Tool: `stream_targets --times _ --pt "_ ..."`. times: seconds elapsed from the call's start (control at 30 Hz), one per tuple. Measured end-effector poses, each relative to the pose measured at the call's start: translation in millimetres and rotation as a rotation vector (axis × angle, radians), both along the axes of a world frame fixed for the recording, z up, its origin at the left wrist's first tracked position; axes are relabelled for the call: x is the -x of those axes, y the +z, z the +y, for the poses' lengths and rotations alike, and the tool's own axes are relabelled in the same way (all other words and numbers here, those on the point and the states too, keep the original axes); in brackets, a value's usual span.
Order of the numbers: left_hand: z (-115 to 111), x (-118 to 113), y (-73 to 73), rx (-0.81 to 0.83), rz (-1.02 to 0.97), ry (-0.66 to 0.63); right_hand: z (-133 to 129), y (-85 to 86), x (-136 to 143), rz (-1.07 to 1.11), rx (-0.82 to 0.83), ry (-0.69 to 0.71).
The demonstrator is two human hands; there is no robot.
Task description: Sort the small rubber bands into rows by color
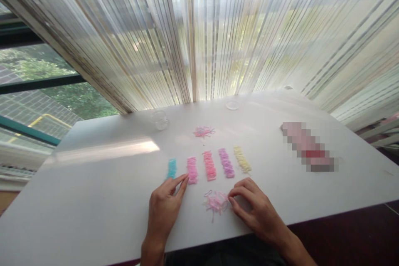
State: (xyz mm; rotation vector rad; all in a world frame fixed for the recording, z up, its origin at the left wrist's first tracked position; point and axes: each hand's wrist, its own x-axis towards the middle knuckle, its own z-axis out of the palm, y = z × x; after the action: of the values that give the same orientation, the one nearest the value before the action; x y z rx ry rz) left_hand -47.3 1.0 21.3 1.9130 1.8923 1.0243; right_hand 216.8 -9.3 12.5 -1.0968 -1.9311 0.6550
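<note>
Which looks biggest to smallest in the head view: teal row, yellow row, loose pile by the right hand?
1. Loose pile, though it lies nearest the camera, which inflates it.
2. Yellow row.
3. Teal row, clearly the shortest.

Two bare forearms reach in from the near edge, hands lowered side by side and a little apart. The left hand (165, 201) lies palm down, wrist straight, its index and middle fingers stretched forward and pointing far and to the right, thumb tucked alongside. The right hand (252, 205) angles in from the right, knuckles raised, fingers curled and thumb meeting forefinger in a light pinching grip.
</note>
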Motion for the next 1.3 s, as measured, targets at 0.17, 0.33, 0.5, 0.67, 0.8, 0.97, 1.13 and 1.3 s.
stream_targets --times 0.17,0.33,0.5,0.67,0.8,0.97,1.13,1.3 --pt "-0.9 1.3 -1.7 0.069 0.006 0.02 -0.6 0.0 -0.8 -0.004 0.009 0.005" --pt "-12.5 -1.6 4.1 -0.028 -0.026 0.005 -1.2 1.6 -1.0 0.006 -0.003 -0.002" --pt "-33.0 -29.6 10.9 -0.056 -0.072 -0.136 0.7 0.9 -0.2 0.013 0.016 -0.005" --pt "-36.0 -60.2 6.1 0.02 -0.09 -0.28 1.5 -0.4 0.0 0.014 0.02 0.005" --pt "-31.0 -67.7 2.3 0.047 -0.129 -0.308 0.6 1.6 -0.1 0.016 0.032 0.022" --pt "-29.0 -66.7 3.6 0.08 -0.174 -0.328 -0.2 3.2 -0.3 0.022 0.036 0.017" --pt "-28.2 -66.1 5.7 0.096 -0.186 -0.32 -1.1 2.5 -1.4 0.022 0.056 0.027" --pt "-26.1 -66.9 7.1 0.11 -0.2 -0.26 -1.2 1.0 -2.2 0.041 0.043 0.002"
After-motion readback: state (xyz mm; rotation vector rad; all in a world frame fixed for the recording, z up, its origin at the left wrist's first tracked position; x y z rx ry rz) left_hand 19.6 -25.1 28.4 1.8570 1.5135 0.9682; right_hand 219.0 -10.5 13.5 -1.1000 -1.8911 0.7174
